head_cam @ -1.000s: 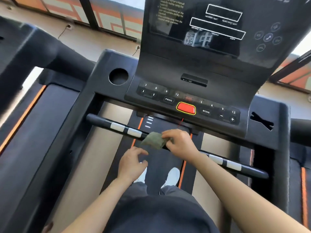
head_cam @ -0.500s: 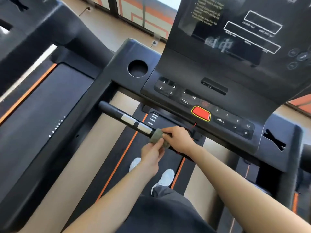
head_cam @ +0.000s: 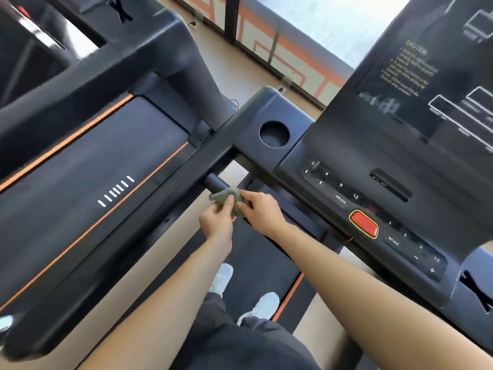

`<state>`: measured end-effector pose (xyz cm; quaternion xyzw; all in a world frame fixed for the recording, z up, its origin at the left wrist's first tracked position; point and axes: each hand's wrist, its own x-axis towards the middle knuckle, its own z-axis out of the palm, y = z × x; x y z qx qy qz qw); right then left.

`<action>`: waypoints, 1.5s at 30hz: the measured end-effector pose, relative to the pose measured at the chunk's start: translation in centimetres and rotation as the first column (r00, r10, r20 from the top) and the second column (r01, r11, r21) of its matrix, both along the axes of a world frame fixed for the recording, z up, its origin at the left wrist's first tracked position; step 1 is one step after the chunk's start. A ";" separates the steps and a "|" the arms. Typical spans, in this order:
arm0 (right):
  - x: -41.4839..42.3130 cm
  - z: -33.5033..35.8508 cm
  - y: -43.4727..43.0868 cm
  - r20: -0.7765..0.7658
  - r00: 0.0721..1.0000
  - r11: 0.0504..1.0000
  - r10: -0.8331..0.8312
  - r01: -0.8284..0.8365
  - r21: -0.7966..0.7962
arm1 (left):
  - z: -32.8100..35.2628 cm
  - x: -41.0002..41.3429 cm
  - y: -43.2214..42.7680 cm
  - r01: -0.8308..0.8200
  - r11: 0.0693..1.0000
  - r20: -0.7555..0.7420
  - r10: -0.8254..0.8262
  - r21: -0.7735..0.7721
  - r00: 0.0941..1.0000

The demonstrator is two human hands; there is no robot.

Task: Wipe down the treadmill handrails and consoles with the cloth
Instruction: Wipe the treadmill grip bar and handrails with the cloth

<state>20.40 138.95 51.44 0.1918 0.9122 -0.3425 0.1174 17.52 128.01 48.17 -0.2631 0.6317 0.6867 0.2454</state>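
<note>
Cloth (head_cam: 230, 196) held in both hands, the person stands on the treadmill belt (head_cam: 261, 265), white shoes (head_cam: 262, 307) showing between the forearms. The left hand (head_cam: 217, 222) has its fingers curled up into the grey-green fabric from below, pinching it. The right hand (head_cam: 262, 212) closes thumb and forefinger on it from the other side. The cloth is bunched around the front handrail (head_cam: 216, 182), close to the bar's left end, where a short dark stub runs into the side frame.

The step in hand looks like wiping this crossbar, and the stroke seems to be at its left limit. The next move probably calls for working the cloth around that last stub and then back along the bar. After that it would go up onto the console.

Beyond the bar sits the key panel (head_cam: 346, 193) with its red stop button (head_cam: 364, 224); pressure there should be light so that no key is pressed. Farther off are the cup holder (head_cam: 274, 134) and the dark display (head_cam: 426, 89), both apparently not yet wiped.
</note>
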 end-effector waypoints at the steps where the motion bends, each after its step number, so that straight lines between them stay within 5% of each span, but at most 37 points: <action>1: -0.9 0.0 -0.4 0.002 1.000 1.000 0.007 -0.007 -0.006 | -0.1 -0.8 -0.2 -0.019 1.000 -0.003 0.019 0.009 1.000; 13: -7.0 0.3 -2.7 0.018 0.999 0.999 -0.038 0.039 -0.013 | 0.9 -4.3 -0.7 -0.225 0.974 0.084 0.227 -0.034 0.970; 19: -7.0 -0.2 -3.3 -0.130 0.966 0.968 -0.224 0.204 -0.147 | -0.1 -3.2 -1.2 -0.133 0.984 0.050 0.128 0.115 0.991; 28: -5.0 -0.8 -1.8 -0.339 0.921 0.981 0.190 -0.189 0.038 | 0.4 -2.0 -2.3 -0.140 0.988 -0.009 0.141 0.067 0.990; 33: -3.1 -0.2 0.2 -0.292 0.933 0.976 0.209 -0.218 0.001 | 2.8 -0.6 -2.9 -0.106 0.984 -0.061 0.116 0.147 0.991; 40: -1.6 -0.5 3.1 -0.186 0.969 0.986 0.165 -0.169 -0.003 | 3.1 1.8 -1.2 0.037 0.987 -0.228 -0.073 -0.155 0.971; 45: -1.3 0.2 4.0 -0.109 0.993 0.990 0.055 -0.069 -0.122 | 2.2 2.0 -1.7 0.125 0.889 -0.350 -0.298 -0.440 0.888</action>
